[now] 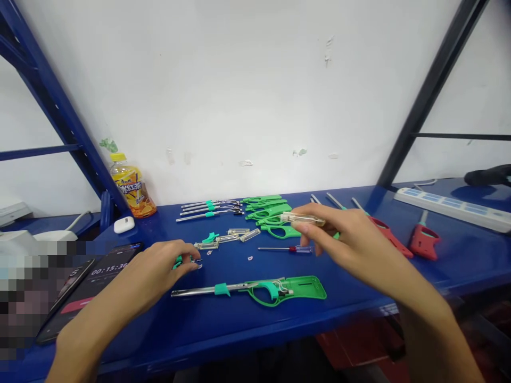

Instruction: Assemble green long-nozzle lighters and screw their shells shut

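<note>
My right hand [331, 234] holds a clear fuel tank [302, 218] between thumb and fingers, above the table. Low over the table at the left, my left hand [171, 260] has its fingers curled in a pinch among small teal parts [178, 261]; what sits between its fingertips is too small to make out. In front lies an opened green lighter shell [309, 288] with a metal tube [195, 291], a teal trigger [271, 289] and wires in it. Several more clear tanks [227, 238] lie beyond my left hand. A small white clip [250, 258] rests between the hands.
At the back are metal tubes with wires [209, 214] and stacked green shells [267, 213]. A screwdriver [283, 249] lies mid-table. Red lighters [425, 239] and a power strip [451, 207] are right; a bottle [131, 186], an earbud case [124, 225] and a phone [99, 282] left.
</note>
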`<move>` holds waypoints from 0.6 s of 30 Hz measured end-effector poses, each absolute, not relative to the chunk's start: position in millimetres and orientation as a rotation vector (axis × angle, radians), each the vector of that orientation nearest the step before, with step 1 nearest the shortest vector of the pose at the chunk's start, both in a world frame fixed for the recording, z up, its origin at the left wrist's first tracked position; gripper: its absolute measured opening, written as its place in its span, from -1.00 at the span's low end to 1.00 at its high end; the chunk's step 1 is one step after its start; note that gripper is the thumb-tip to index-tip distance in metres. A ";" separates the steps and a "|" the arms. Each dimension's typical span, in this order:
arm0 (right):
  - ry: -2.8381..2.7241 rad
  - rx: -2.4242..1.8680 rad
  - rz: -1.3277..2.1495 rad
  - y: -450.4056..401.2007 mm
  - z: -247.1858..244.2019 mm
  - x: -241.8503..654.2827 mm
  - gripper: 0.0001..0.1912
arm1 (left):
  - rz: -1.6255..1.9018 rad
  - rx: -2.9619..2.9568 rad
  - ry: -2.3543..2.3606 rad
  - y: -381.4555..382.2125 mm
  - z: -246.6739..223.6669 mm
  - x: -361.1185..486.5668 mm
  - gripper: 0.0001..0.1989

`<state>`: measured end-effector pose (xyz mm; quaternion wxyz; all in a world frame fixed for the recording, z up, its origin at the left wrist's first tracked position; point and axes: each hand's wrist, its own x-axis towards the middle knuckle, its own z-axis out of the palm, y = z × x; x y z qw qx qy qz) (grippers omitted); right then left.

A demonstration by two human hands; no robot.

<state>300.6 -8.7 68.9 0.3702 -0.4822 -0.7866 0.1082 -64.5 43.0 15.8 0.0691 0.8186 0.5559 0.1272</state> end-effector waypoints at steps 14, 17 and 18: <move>-2.069 -1.256 0.269 -10.7 69.0 293.2 -0.76 | 0.249 2.494 1.666 38.2 12.8 -37.1 -0.73; -2.074 -1.240 0.250 -9.9 67.8 289.8 -0.76 | 0.323 2.468 1.668 33.6 19.9 -30.4 -0.69; -2.071 -1.233 0.239 -9.7 67.1 288.6 -0.77 | 0.365 2.461 1.638 32.0 22.7 -27.9 -0.69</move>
